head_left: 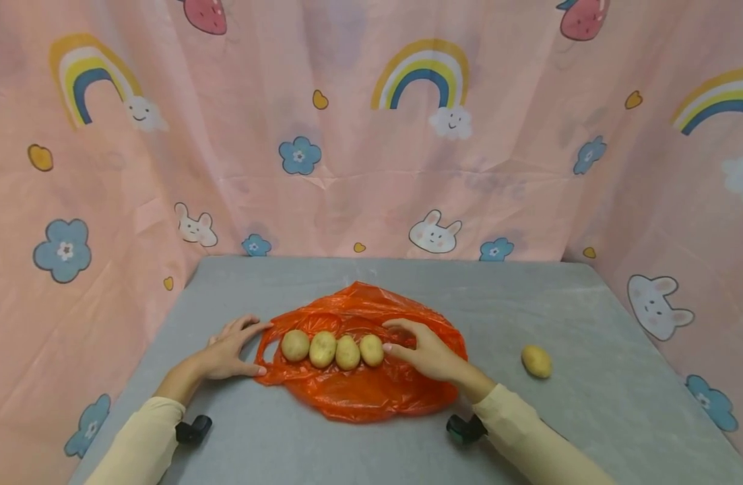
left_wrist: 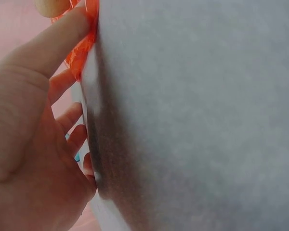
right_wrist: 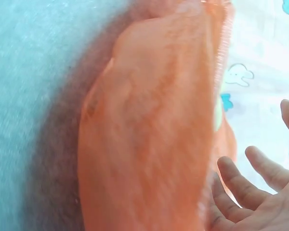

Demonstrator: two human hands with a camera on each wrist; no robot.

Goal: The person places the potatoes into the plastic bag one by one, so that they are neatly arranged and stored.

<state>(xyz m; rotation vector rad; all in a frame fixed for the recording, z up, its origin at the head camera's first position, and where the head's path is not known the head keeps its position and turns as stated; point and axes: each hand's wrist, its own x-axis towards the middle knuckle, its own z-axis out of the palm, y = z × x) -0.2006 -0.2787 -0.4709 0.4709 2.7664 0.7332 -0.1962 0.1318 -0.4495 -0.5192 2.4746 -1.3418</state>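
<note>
Several yellow potatoes lie side by side in a row on a flattened orange plastic bag. At the row's left end, my left hand is spread beside the bag's handle loop. Its thumb touches the bag edge in the left wrist view. My right hand is over the bag's right part, fingers bent loosely and apart. Its thumb tip is right by the rightmost potato; whether they touch, I cannot tell. In the right wrist view that hand holds nothing, next to the blurred bag.
A single potato sits apart on the grey table, right of the bag. Behind the table and along its sides hangs a pink curtain printed with rainbows, flowers and rabbits.
</note>
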